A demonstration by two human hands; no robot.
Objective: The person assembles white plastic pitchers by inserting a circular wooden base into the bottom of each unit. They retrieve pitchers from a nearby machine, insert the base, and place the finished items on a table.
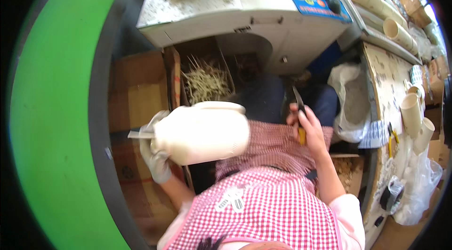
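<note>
A: From the head view, what does the left grip [157, 163] have?

B: Gloved fingers curl around the left end of a large cream piece [202, 132], closed about as far as its bulk allows. A pale strip [138, 134] juts out leftward by the fingers; I can't tell whether it joins the piece.

A: And the right grip [306, 125]?

B: Bare fingers are folded around a pointed tool [302, 118] with a yellow handle end, its tip aimed to the far side. Motion blur hides whether it's a knife or snips.

A: Why hold them like that?

B: My guess: gripping one end leaves most of the piece exposed, while the other hand has the tool free of it.

A: What about the surroundings?

B: Pale offcuts [207, 80] fill a box beyond the piece, probably kept low and close for easy reach. Pliers [390, 144] and cream tubes [411, 113] rest on the right-hand surface [383, 80].

A: So where's the piece relative to each grip?

B: Its left end touches the left grip, its body extending right across the near side of the offcuts; it's well apart from the right grip.
</note>
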